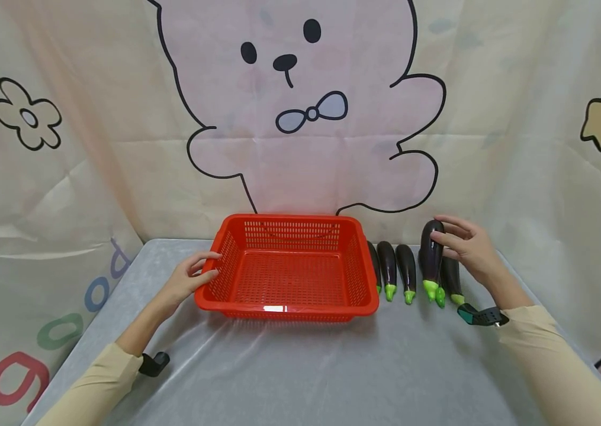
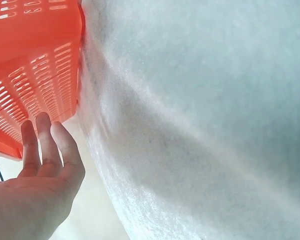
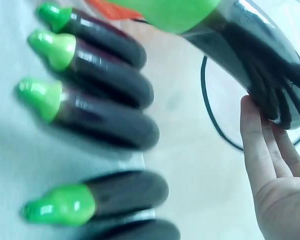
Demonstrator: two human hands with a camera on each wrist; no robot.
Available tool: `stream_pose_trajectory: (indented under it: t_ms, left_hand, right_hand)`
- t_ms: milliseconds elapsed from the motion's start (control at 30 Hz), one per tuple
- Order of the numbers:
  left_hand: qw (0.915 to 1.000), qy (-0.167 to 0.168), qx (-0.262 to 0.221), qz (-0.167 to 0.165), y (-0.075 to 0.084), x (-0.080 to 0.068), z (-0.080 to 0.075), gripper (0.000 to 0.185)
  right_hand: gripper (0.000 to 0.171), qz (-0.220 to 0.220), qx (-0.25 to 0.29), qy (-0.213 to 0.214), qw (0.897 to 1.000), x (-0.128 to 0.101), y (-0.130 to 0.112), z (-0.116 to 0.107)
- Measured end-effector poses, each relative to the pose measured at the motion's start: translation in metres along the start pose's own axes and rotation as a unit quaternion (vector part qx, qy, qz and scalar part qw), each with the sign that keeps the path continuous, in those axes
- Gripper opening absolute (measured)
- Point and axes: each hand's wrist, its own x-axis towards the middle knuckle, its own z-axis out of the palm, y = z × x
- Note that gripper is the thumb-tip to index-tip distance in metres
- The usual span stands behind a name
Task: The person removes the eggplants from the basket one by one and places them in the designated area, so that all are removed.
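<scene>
eggplant (image 1: 431, 255) lifted from row, basket (image 1: 289, 305) braced
your right hand (image 1: 468, 245) grasps its dark end; your left hand (image 1: 190, 278), fingers relaxed, touches the basket side, likely steadying it

Premises appeared to be a staged recording set: a cartoon bear backdrop cloth (image 1: 300, 106) hung behind a cloth-covered surface (image 1: 300, 367) bearing toy aubergines (image 1: 388, 266).

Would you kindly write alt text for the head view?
A person's right hand lifts one eggplant from a row beside a red basket, while the left hand touches the basket's left side on a grey table.
</scene>
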Motion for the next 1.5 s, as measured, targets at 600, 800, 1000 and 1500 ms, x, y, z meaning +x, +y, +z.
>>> stream_pose_trajectory:
  t_ms: [600,800,1000,1500]
  left_hand:
    - [1.0,0.001,0.003,-0.002,-0.001,0.0,0.0,0.044]
    - [1.0,0.003,0.003,-0.001,-0.001,0.0,0.0,0.044]
    - [1.0,0.002,-0.002,-0.004,-0.001,-0.001,0.0,0.045]
    - [1.0,0.001,-0.002,-0.002,-0.001,0.001,0.0,0.044]
  right_hand:
    - [0.049,0.035,-0.07,0.047,0.996,-0.031,0.014,-0.067]
    - [0.05,0.053,-0.074,0.048,0.995,-0.034,0.019,-0.085]
    - [0.054,0.077,-0.122,0.037,0.989,-0.034,0.027,-0.098]
    - [0.064,0.106,-0.171,0.027,0.979,-0.016,0.063,-0.118]
